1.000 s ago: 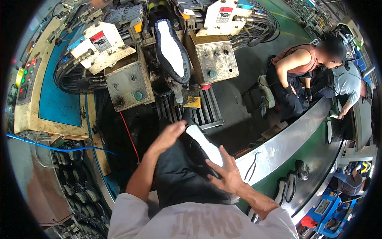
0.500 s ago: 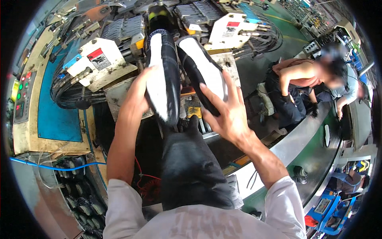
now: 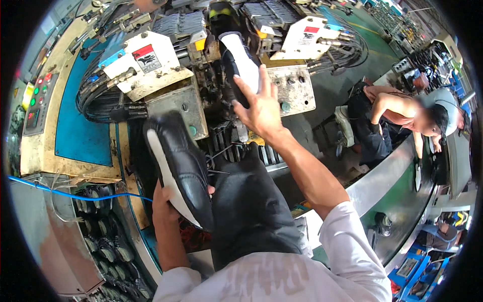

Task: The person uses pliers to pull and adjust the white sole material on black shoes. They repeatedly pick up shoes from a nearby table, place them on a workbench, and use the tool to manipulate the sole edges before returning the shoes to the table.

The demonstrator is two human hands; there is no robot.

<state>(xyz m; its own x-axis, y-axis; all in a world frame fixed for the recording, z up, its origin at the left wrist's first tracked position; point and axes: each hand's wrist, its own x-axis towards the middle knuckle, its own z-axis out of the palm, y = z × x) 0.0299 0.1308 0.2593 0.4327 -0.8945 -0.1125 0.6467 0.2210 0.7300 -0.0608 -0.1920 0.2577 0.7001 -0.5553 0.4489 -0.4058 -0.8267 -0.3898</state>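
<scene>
In my left hand [image 3: 163, 204] is a black shoe upper [image 3: 183, 156] with a white underside, tilted on its side by my left thigh. My fingers close around its lower end and are partly hidden behind it. A second black shoe upper [image 3: 232, 75] lies in the machine, its white underside [image 3: 246, 63] facing up. My right hand [image 3: 262, 111] grips the near end of this one, with one finger lying on the white face and the thumb along its left edge.
White machine blocks with hoses [image 3: 151, 63] flank the right-hand shoe. A control panel [image 3: 37, 108] with coloured buttons is at far left, above racked dark shoes [image 3: 108, 246]. To the right, people [image 3: 397, 108] sit at a metal-edged conveyor [image 3: 397, 201].
My left hand has drawn one shoe out of the machine, down and left, turning it on its side. My right hand stays at the other shoe. My view has shifted slightly.
</scene>
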